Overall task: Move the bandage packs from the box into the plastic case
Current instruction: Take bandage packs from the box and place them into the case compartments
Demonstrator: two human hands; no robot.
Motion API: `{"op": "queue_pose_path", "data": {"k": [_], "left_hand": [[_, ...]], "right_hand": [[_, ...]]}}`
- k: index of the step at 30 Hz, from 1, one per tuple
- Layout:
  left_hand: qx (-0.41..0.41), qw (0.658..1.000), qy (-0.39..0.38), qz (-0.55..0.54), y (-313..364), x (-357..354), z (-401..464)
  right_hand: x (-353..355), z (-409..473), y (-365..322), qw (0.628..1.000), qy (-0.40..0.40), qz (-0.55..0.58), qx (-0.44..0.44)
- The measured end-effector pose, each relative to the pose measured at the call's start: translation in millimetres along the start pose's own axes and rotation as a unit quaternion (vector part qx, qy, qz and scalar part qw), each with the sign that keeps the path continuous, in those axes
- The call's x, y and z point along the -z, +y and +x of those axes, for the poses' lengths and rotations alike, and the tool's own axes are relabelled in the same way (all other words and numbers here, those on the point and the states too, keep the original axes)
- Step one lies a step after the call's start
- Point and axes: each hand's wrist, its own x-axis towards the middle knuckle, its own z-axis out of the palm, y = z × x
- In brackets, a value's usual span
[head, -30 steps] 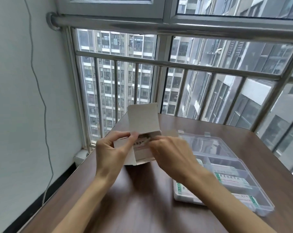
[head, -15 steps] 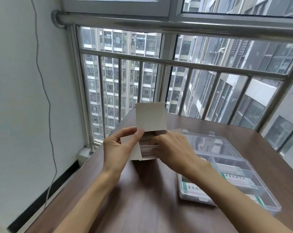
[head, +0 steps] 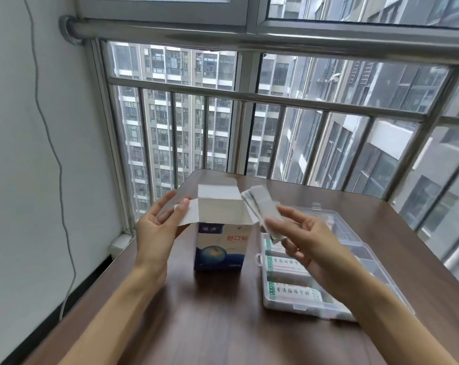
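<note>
A blue and white bandage box stands upright on the brown table, its top flaps open. My left hand pinches the box's left flap between thumb and fingers. My right hand pinches a small stack of flat bandage packs, which points up and to the left beside the box's top right corner. The clear plastic case lies open just right of the box, under my right hand, with green-labelled white packets in its near compartments.
The table stands against a metal window railing at the back. A white wall with a hanging grey cable lies to the left. The case's lid lies open toward the window.
My right hand has drawn a stack of bandage packs out of the box and up to the right. The box now stands upright, and my left hand has shifted to its left flap.
</note>
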Motion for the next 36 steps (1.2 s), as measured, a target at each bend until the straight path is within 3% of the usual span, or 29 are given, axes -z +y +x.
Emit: {"op": "queue_pose_path", "data": {"k": [3,6,8,10,12,15,17,21,30,33,36], "left_hand": [[-0.045,0.986,0.039,0.156,-4,3,2],[-0.213,0.904,0.136,0.345,2,-2,-8],[-0.337,0.875,0.124,0.323,14,-17,-27],[-0.366,0.886,0.030,0.284,18,-40,-49],[-0.320,0.889,-0.063,0.321,16,-59,-67],[-0.179,0.892,-0.198,0.365,3,-84,-78],[-0.079,0.915,-0.259,0.299,-3,-93,-79],[0.040,0.944,-0.282,0.169,-10,-94,-81],[0.146,0.941,-0.300,0.050,-15,-89,-91],[0.119,0.946,-0.292,0.073,-16,-88,-92],[0.058,0.948,-0.294,0.104,-11,-85,-91]], "right_hand": [[10,-7,8,1.000,0.004,0.009,-0.016],[19,-17,12,0.999,0.019,0.002,-0.026],[26,-24,17,0.999,0.030,0.001,-0.026],[32,-32,19,0.999,0.038,-0.003,-0.017],[33,-36,20,0.999,0.042,-0.003,-0.005],[41,-43,19,0.998,0.055,-0.004,0.018],[45,-47,17,0.998,0.054,-0.019,0.031],[48,-52,17,0.994,0.067,-0.074,0.043],[48,-56,19,0.986,0.134,-0.069,0.071],[49,-56,20,0.980,0.158,-0.089,0.078],[48,-58,19,0.985,0.129,-0.094,0.070]]}}
